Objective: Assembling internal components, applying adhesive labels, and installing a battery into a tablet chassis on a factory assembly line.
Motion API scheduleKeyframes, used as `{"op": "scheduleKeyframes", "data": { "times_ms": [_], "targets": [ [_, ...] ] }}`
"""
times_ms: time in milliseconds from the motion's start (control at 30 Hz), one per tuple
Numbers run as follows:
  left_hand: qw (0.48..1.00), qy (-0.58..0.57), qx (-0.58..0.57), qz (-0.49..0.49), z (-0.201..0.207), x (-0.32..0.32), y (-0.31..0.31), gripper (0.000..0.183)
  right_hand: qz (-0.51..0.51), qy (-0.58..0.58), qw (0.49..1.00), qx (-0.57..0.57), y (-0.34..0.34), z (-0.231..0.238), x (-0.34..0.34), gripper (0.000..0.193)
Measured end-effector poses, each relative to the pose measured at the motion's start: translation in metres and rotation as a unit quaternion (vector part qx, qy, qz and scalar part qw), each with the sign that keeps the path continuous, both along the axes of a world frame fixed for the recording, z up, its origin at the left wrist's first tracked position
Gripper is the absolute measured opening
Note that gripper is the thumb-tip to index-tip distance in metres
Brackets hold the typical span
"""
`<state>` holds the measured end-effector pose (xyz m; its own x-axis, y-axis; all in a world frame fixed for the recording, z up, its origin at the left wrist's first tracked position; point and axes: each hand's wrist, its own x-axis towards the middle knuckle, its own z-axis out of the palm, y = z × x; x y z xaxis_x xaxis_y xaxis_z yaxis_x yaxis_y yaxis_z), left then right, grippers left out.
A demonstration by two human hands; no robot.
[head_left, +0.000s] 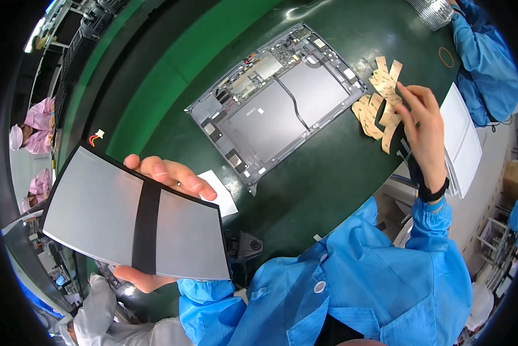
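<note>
My left hand grips a flat grey battery pack by its long edges, fingers on the far side and thumb on the near side. A black band crosses the pack, and a small white connector on red and yellow wires sticks out at its far corner. At the right, my right hand pinches among a loose bunch of tan adhesive strips; which strip is between the fingertips is hard to tell. Between my hands lies an opened tablet-like device, with its circuit board and flat grey inside showing.
All this is on a dark green table. A white paper piece lies behind my left fingers. White sheets stand off the right edge. A rubber band lies near a blue-sleeved person; another person in grey is lower left.
</note>
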<state>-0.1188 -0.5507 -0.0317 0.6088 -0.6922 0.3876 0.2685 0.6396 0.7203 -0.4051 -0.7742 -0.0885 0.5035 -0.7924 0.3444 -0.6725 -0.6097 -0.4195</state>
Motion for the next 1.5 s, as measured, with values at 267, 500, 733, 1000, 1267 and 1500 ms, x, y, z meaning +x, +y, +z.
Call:
{"op": "scheduleKeyframes", "data": {
  "times_ms": [267, 500, 733, 1000, 1267, 1500],
  "targets": [
    [0.999, -0.049, 0.008, 0.019, -0.003, -0.006, -0.007, 0.111, 0.001, 0.124, 0.992, -0.038, 0.027, -0.021, 0.026, 0.081],
    [0.974, -0.168, 0.145, 0.055, 0.003, 0.013, -0.002, 0.107, 0.089, 0.097, 0.99, -0.054, -0.056, -0.035, 0.017, 0.066],
    [0.801, -0.489, 0.238, 0.25, 0.007, 0.002, -0.014, 0.105, 0.195, 0.01, 0.98, -0.024, -0.042, 0.058, 0.021, 0.077],
    [0.666, -0.668, 0.244, 0.226, 0.008, -0.029, -0.073, 0.09, 0.275, -0.232, 0.883, 0.3, 0.006, 0.065, 0.085, 0.03],
    [0.621, -0.646, 0.417, 0.153, -0.024, -0.032, -0.075, 0.054, 0.072, -0.441, 0.824, 0.348, -0.093, 0.007, 0.062, 0.038],
    [0.616, -0.654, 0.438, 0.032, -0.022, -0.059, -0.09, 0.061, 0.075, -0.54, 0.671, 0.503, -0.086, -0.003, 0.082, 0.037]
  ]
}}
